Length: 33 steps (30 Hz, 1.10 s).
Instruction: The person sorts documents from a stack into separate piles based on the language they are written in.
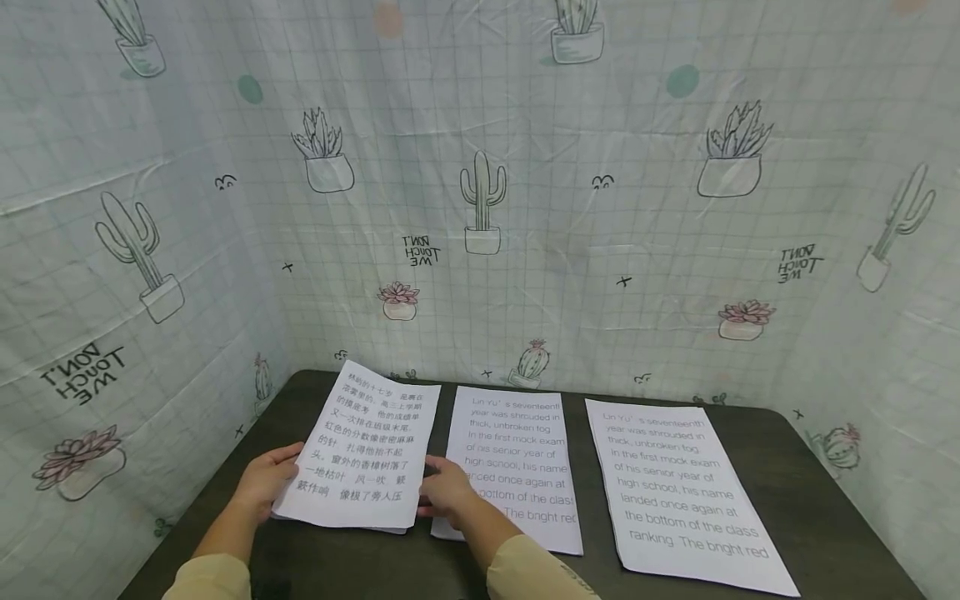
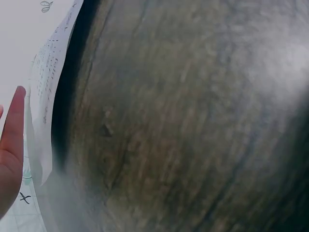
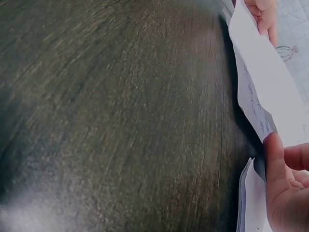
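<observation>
A sheaf of white paper (image 1: 363,450) printed with Chinese characters is at the left of the dark table, between the hands. Its top sheet sits slightly askew over paper whose edge shows below. My left hand (image 1: 266,483) holds the left edge, some fingertips hidden by the sheet; one finger (image 2: 13,130) shows extended along the paper in the left wrist view. At the right edge, near the lower corner, my right hand (image 1: 450,492) pinches the paper. In the right wrist view, the held paper (image 3: 260,67) bows, and the right thumb and fingers (image 3: 275,159) meet its edge.
A middle paper stack (image 1: 517,450) with English print lies beneath the right wrist, partly covered by it. Farther right is another English-printed stack (image 1: 682,492). Behind the dark table (image 1: 337,567) hangs a white curtain (image 1: 540,208) with cactus drawings.
</observation>
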### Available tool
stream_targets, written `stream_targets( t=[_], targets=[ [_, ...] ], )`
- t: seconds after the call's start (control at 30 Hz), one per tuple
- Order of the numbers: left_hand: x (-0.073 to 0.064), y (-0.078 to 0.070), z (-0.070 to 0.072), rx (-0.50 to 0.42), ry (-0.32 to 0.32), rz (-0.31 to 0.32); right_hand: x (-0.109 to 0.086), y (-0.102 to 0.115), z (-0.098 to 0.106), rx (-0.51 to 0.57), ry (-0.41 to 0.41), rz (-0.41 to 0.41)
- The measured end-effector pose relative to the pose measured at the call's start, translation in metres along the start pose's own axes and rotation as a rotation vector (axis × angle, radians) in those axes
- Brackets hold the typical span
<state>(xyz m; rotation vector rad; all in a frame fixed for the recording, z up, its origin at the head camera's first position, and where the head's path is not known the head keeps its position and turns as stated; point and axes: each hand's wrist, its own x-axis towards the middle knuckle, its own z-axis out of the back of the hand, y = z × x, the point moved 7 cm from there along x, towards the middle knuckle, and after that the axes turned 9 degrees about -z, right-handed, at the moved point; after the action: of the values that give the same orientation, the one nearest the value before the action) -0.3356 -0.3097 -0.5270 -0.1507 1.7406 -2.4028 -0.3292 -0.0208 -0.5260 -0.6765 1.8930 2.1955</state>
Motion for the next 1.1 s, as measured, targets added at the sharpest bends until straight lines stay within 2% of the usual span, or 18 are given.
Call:
stream_targets(
  t=[0.33,0.53,0.7,0.93,1.1],
  targets=[
    [0.002,0.000,0.001,0.054,-0.010,0.020,-0.005,0.004,-0.002,-0.055,0.007,-0.011],
    [-0.002,-0.003,0.002,0.042,-0.020,0.045,-0.009,0.008,-0.002,-0.091,0.004,-0.005],
    [-0.006,-0.007,0.002,0.038,-0.042,0.064,-0.011,0.013,0.000,-0.126,-0.004,0.032],
    [-0.007,-0.016,-0.001,0.066,-0.024,0.029,-0.013,0.017,0.013,-0.195,-0.025,0.073],
    [-0.012,-0.032,-0.014,0.070,-0.034,-0.024,-0.014,0.016,0.030,-0.198,-0.048,0.100]
  ],
)
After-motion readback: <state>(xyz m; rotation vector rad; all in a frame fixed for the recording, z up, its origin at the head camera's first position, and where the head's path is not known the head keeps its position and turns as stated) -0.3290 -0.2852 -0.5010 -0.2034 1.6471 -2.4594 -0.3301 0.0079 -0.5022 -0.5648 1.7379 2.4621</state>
